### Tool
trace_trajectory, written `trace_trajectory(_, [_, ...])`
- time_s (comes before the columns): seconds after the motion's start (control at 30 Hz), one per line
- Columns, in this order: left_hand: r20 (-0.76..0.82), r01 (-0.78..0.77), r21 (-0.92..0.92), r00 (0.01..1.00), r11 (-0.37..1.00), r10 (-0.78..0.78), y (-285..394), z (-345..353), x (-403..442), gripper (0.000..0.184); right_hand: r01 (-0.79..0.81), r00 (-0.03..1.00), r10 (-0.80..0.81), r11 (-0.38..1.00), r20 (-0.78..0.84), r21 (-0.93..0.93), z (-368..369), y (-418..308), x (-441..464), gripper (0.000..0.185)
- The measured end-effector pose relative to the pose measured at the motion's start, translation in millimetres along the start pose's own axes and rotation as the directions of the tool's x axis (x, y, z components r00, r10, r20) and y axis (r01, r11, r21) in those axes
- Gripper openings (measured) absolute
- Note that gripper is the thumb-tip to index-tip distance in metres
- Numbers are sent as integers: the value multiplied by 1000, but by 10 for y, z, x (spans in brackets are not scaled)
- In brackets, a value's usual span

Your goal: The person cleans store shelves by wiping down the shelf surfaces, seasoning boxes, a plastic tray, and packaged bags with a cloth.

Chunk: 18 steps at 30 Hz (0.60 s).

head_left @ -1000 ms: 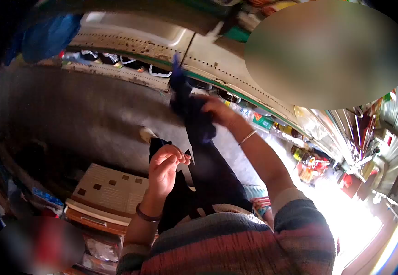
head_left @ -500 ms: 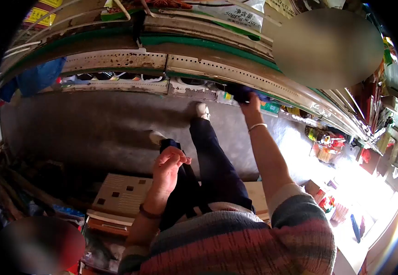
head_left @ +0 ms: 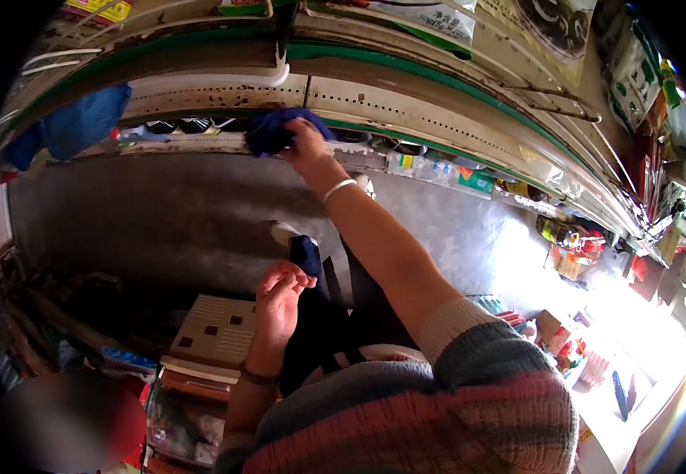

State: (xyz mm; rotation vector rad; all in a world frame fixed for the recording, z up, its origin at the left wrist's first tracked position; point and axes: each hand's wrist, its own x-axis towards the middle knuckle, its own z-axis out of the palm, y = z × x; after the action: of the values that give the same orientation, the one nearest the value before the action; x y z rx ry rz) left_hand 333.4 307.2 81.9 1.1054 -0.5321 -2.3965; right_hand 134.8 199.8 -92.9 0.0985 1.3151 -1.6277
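My right hand (head_left: 309, 146) is closed on a bunched dark blue cloth (head_left: 268, 133). It presses the cloth against the front of the lower shelf edge (head_left: 406, 118), which is pale, perforated and stained. My left hand (head_left: 281, 294) hangs in the air in front of my body, away from the shelf. Its fingers are loosely bent, and nothing shows in them.
Packets (head_left: 430, 20) lie behind wire rails on the shelf above. Goods line the bottom shelf, among them a green-and-white package (head_left: 473, 180). A blue cloth-like item (head_left: 82, 126) hangs at left. A beige box (head_left: 212, 328) with a patterned top stands close by me. Strong light falls at right.
My right hand has swept left along the shelf edge with the blue cloth. The left hand stays nearly in place. The view has shifted slightly.
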Motion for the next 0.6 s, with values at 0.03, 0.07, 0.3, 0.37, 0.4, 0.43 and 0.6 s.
trace_trajectory(0.03, [-39,-33,-13,999,999,33,41,51,-33,9,-320,947,302,896,106,306,211,-111,-17,36])
trace_trajectory(0.07, [-77,-67,-26,995,997,65,74,80,-65,8,-118,960,88,988,264,102,201,135,107,39])
trace_trajectory(0.3, [-472,-226,-287,879,931,68,499,96,-121,31,166,615,277,870,738,-465,337,-228,-1350,49])
trace_trajectory(0.37, [-256,-109,-415,967,903,-1,381,-187,-37,40,402,595,255,726,762,-557,292,-323,-1728,43])
trace_trajectory(0.4, [-243,-77,-416,970,906,-29,233,-387,43,39,462,613,182,706,768,-536,213,-283,-1815,39])
trace_trajectory(0.43, [-229,-45,-415,972,909,-56,210,-406,94,39,521,625,106,681,773,-515,114,-243,-1834,35])
trace_trajectory(0.6, [-241,45,-182,966,982,-89,194,-463,294,42,272,757,-651,384,-50,-883,-999,-417,-1045,18])
